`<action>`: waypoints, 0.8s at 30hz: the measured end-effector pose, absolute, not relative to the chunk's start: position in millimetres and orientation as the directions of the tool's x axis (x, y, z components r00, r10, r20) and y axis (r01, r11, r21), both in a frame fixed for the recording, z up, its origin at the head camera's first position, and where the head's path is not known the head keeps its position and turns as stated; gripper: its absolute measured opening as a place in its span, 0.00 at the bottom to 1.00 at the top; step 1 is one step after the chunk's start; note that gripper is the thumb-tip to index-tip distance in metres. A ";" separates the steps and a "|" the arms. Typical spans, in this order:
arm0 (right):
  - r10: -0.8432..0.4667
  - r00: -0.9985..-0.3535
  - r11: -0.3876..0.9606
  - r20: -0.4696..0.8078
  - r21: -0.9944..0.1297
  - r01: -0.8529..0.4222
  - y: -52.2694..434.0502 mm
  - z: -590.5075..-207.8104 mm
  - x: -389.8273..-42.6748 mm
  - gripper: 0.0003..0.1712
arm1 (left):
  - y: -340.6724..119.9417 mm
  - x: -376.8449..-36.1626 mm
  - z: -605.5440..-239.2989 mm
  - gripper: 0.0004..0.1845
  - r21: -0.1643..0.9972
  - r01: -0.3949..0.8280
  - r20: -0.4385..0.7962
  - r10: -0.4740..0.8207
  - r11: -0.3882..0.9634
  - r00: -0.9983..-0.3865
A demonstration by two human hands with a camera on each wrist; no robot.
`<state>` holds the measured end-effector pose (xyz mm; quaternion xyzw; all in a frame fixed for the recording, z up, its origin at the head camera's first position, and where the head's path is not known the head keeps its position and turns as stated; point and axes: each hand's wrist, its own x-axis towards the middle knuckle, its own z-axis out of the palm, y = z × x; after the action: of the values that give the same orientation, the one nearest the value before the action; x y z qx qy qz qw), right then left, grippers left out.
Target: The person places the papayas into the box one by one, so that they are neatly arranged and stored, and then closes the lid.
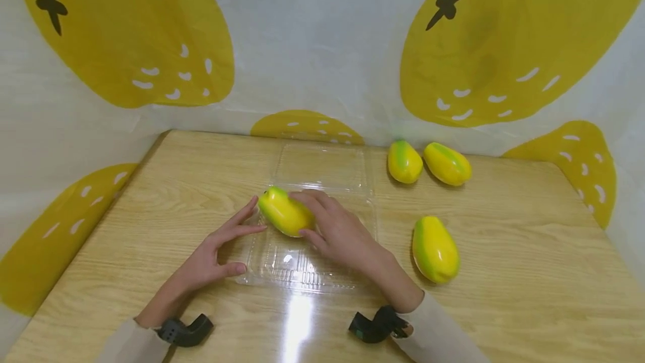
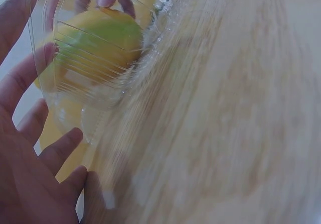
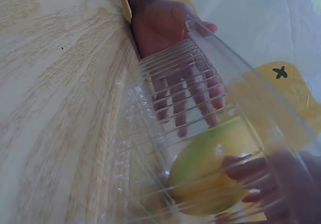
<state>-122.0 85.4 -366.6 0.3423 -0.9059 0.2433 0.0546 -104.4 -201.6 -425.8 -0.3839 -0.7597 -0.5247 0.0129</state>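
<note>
A white plastic sheet (image 1: 312, 43) printed with big yellow fruit shapes, each with a black stem mark and white flecks, hangs behind and around the scene; no writing can be read anywhere. In front of it lies a wooden table (image 1: 529, 273) of pale, straight-grained laminate, glossy enough to show a glare streak. At its middle sits a clear plastic clamshell box (image 1: 302, 268), thin and ribbed, its lid (image 1: 322, 164) folded open flat toward the back.

Three smooth, oval yellow-green mangoes lie loose to the right: one near mango (image 1: 435, 249) beside the box, and two far mangoes (image 1: 405, 161) close together by the sheet.

The right hand (image 1: 337, 228) curls its fingers and thumb around a fourth held mango (image 1: 285, 212) over the box's tray, at its left back part. The left hand (image 1: 216, 248) rests with straight, spread fingers against the box's left edge, fingertips near the held fruit.
</note>
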 end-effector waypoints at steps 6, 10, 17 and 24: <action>-0.596 -0.748 0.634 0.290 -0.401 -0.661 89.7 -361.5 -121.1 0.40 | -201.0 -104.1 -425.8 0.34 0.794 0.590 0.419 0.571 0.147 -0.706; -0.602 -0.734 0.623 0.315 -0.389 -0.678 94.5 -354.9 -119.7 0.39 | -201.6 -103.0 -425.9 0.35 0.792 0.594 0.425 0.569 0.144 -0.704; -0.573 -0.737 0.635 0.360 -0.373 -0.676 112.5 -340.2 -112.8 0.39 | -201.9 -102.5 -426.5 0.35 0.788 0.598 0.429 0.565 0.148 -0.705; -0.434 -0.795 0.712 0.425 -0.379 -0.591 141.0 -332.4 -104.6 0.41 | -201.8 -101.2 -426.3 0.35 0.793 0.589 0.417 0.568 0.155 -0.710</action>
<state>-104.6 141.0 -332.4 0.2809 -0.9122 0.2554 0.1543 -101.2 -201.8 -426.3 -0.3806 -0.7597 -0.5271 0.0101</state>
